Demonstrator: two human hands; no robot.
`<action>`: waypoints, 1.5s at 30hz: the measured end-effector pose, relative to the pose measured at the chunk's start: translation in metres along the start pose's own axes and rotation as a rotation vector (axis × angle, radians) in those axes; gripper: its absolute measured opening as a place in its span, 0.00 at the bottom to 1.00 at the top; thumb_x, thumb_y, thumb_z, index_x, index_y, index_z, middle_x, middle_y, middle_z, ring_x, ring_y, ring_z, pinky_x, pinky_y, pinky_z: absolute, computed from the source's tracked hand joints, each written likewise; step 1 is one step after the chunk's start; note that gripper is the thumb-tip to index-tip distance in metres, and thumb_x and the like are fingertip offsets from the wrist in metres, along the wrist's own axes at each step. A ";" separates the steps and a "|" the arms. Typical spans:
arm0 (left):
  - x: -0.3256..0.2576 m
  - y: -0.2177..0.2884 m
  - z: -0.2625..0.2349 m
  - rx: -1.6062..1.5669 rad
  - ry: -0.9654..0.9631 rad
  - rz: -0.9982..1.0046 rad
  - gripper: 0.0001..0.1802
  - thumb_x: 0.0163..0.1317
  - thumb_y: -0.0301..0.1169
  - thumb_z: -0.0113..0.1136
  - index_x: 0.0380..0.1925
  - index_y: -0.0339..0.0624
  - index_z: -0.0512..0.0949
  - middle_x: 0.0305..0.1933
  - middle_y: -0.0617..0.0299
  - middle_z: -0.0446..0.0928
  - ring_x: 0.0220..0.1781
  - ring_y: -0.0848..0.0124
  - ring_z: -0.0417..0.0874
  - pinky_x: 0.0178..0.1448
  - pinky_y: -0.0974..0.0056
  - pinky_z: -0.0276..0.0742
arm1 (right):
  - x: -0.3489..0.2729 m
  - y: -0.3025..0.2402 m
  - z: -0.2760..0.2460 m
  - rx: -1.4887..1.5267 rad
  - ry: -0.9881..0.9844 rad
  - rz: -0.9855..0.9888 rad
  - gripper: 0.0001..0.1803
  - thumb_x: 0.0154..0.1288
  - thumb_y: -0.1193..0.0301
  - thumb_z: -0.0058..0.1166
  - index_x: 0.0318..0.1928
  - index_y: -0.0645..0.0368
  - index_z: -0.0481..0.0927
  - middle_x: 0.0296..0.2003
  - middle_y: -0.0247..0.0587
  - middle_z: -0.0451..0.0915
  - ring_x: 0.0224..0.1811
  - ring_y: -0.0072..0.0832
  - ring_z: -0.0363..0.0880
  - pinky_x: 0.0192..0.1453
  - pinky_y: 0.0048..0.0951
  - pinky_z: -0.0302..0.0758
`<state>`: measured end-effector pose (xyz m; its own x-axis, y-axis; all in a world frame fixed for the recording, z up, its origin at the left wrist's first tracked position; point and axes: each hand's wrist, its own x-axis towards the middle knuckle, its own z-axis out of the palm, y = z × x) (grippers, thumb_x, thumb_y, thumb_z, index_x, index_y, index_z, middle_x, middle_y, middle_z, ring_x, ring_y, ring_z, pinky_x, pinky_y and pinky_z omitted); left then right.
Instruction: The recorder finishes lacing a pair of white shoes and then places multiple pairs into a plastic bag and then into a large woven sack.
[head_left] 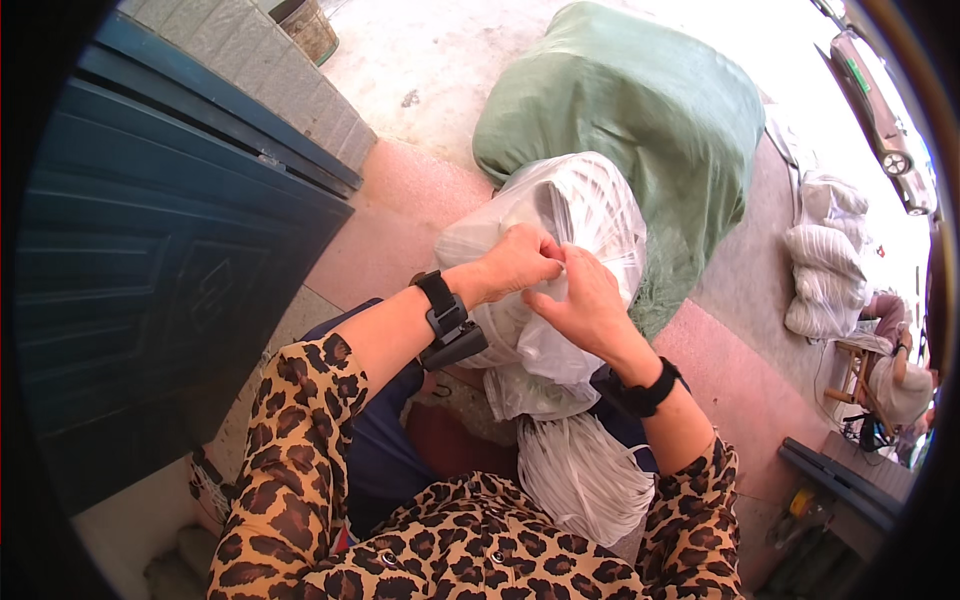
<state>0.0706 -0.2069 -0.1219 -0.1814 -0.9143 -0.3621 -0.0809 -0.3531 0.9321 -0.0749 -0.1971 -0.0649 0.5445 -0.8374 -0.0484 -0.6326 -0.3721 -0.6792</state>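
Observation:
A clear plastic bag (540,205) full of white strips stands in front of me between my knees. Above its near side my left hand (515,265) and my right hand (590,308) meet at the fingertips. The left fingers are pinched together. On the right hand the forefinger closes toward the left fingertips, while the thumb sticks out to the side. Whatever lies between the fingertips is too small to make out against the white bag. Across my right thigh hangs a loose bundle of white strands (585,478), its end next to the bag's crumpled lower part.
A large green cloth-covered bundle (620,110) stands just beyond the bag. To my left is a dark blue door (170,270). Several white sacks (828,255) are stacked at right, near a seated person (895,375). A bucket (305,30) stands far left.

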 end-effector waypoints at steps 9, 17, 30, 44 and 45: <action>-0.012 0.042 0.009 0.664 0.100 0.114 0.09 0.40 0.30 0.55 0.19 0.34 0.76 0.24 0.43 0.76 0.30 0.50 0.78 0.36 0.56 0.73 | 0.000 0.041 0.024 -0.513 0.198 -0.170 0.19 0.53 0.61 0.52 0.42 0.58 0.69 0.55 0.46 0.66 0.63 0.42 0.57 0.64 0.56 0.43; -0.016 0.038 0.003 0.444 0.129 0.061 0.11 0.41 0.33 0.56 0.20 0.34 0.73 0.24 0.44 0.75 0.33 0.53 0.78 0.38 0.57 0.72 | -0.008 0.046 0.015 -0.343 0.120 -0.235 0.27 0.54 0.65 0.53 0.54 0.59 0.63 0.59 0.47 0.60 0.65 0.44 0.53 0.63 0.56 0.45; -0.019 0.038 0.014 0.312 0.214 -0.038 0.16 0.42 0.31 0.58 0.28 0.32 0.69 0.30 0.46 0.74 0.34 0.60 0.77 0.38 0.60 0.72 | 0.008 0.072 0.028 -0.359 0.130 -0.367 0.18 0.49 0.67 0.56 0.42 0.55 0.69 0.57 0.42 0.65 0.65 0.37 0.55 0.65 0.54 0.44; -0.012 0.049 0.016 0.227 -0.103 -0.359 0.22 0.48 0.46 0.61 0.34 0.38 0.74 0.29 0.62 0.73 0.25 0.72 0.72 0.25 0.68 0.68 | -0.006 0.142 -0.018 0.286 0.215 0.242 0.33 0.60 0.57 0.45 0.60 0.65 0.57 0.63 0.52 0.56 0.66 0.41 0.51 0.67 0.35 0.48; -0.011 0.045 0.020 0.303 -0.071 -0.334 0.24 0.48 0.48 0.60 0.33 0.37 0.75 0.29 0.60 0.76 0.26 0.68 0.75 0.26 0.65 0.71 | 0.000 0.158 -0.014 0.289 0.261 0.432 0.34 0.62 0.54 0.42 0.61 0.66 0.56 0.62 0.52 0.56 0.66 0.41 0.52 0.66 0.34 0.50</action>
<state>0.0490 -0.2084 -0.0759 -0.1621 -0.7405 -0.6522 -0.4279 -0.5428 0.7227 -0.1827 -0.2612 -0.1615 0.0933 -0.9735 -0.2088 -0.5710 0.1195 -0.8122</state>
